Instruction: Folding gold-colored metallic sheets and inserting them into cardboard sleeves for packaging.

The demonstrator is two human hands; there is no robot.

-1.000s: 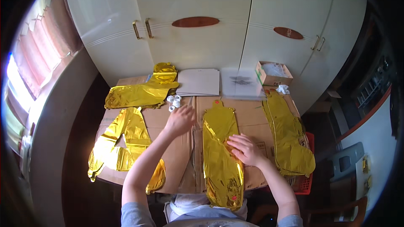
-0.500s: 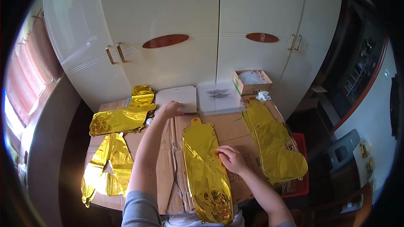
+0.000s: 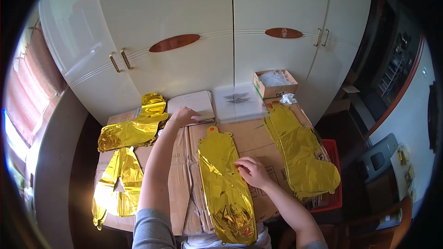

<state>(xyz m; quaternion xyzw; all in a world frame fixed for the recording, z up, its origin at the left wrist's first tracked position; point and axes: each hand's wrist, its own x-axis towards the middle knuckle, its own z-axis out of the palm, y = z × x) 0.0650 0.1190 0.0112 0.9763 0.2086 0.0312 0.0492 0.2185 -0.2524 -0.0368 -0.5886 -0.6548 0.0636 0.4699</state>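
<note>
Since a second ago, my left hand has moved onto the grey card stack, half-curled; whether it pinches anything, I can't tell. My loosely curled right hand meets the flat gold foil balloon before me, hold unclear. Reaching card seems the step, calling for parting sheets. The translucent packet's print is unreadable.

A creased gold foil piece lies lengthwise, apparently uninflated; pale card sheets lie stacked beyond.

No words read clearly; the cardboard bears blurred print.
</note>
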